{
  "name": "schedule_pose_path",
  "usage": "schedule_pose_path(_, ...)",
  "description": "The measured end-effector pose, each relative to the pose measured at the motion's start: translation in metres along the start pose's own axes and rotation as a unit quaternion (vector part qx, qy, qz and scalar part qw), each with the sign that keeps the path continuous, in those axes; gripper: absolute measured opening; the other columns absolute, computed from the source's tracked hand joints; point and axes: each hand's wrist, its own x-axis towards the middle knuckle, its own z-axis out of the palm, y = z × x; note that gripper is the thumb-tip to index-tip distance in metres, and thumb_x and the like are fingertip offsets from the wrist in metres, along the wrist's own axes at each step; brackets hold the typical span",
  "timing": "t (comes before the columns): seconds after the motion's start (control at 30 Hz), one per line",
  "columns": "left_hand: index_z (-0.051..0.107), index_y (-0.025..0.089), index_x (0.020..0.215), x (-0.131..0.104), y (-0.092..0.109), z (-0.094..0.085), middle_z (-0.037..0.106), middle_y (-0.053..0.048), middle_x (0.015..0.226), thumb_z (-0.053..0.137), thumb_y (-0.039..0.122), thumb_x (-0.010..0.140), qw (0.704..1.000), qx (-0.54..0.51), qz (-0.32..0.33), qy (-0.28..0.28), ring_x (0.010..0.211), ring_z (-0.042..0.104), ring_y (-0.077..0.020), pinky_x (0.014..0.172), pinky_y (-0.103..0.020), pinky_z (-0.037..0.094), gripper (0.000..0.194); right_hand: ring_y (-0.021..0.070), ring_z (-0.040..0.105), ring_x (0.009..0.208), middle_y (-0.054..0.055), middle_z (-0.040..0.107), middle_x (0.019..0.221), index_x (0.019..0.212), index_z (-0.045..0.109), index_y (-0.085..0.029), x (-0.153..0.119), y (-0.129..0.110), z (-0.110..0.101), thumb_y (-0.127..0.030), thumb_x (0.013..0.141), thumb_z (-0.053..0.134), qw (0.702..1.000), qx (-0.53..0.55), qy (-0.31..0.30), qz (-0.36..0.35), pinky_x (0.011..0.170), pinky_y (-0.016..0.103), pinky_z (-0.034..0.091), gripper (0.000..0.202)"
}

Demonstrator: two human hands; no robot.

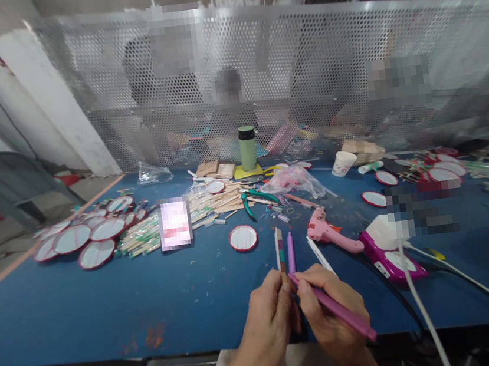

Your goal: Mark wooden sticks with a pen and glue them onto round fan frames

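My left hand (266,308) is closed around a flat wooden stick (280,253) that stands out beyond the fingers. Bands of purple, teal and brown colour run along the stick's face. A purple marker (343,312) sits in my right hand (330,300), gripped like a pen. Its tip meets the stick close to my left fingers. Just past my hands lies a purple marker cap or second purple pen (291,251), and right of it a white marker (320,254). A round white disc with a red rim (243,239) rests on the blue table (188,308).
A pink glue gun (331,233) and a magenta device with a cable (392,260) lie to the right. Teal-handled pliers (249,205), wooden sticks (220,204), a phone (175,224), a paper cup (344,163) and a green tumbler (248,150) stand farther back. Red-rimmed discs (72,238) are piled left.
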Motion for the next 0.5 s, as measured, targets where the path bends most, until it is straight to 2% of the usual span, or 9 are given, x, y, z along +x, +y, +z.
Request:
schedule_pose_path(0.1,0.043,0.021,0.075,0.0004,-0.0013,-0.0004,0.045,0.007,0.052,0.041,0.061,0.095,1.0,0.005,0.001,0.0,0.043,0.037,-0.0077,0.045,-0.02,0.031,0.044,0.0096,0.064,0.053,-0.001,0.067,0.064,0.083,0.064,-0.019,-0.0002,0.0011,0.0017,-0.012,0.091,0.055,1.0,0.0,-0.002,-0.004,0.052,0.018,0.051,0.014)
schedule_pose_path(0.27,0.044,0.021,0.078,0.0003,0.0006,-0.0021,0.046,0.006,0.05,0.038,0.06,0.095,1.0,0.006,-0.005,-0.016,0.041,0.036,-0.0073,0.044,-0.02,0.03,0.044,0.0091,0.063,0.052,-0.001,0.067,0.065,0.083,0.063,-0.019,-0.0016,0.0026,0.002,-0.012,0.091,0.055,0.999,-0.013,0.029,0.005,0.053,0.018,0.052,0.014)
schedule_pose_path(0.5,0.045,0.02,0.078,-0.0007,0.0012,-0.0016,0.047,0.006,0.051,0.039,0.058,0.096,1.0,-0.002,-0.001,-0.014,0.039,0.035,-0.0068,0.043,-0.02,0.029,0.042,0.0099,0.064,0.052,-0.002,0.066,0.065,0.087,0.065,-0.019,-0.0031,0.0035,-0.0001,-0.013,0.091,0.056,1.0,0.0,0.024,0.02,0.05,0.018,0.052,0.012)
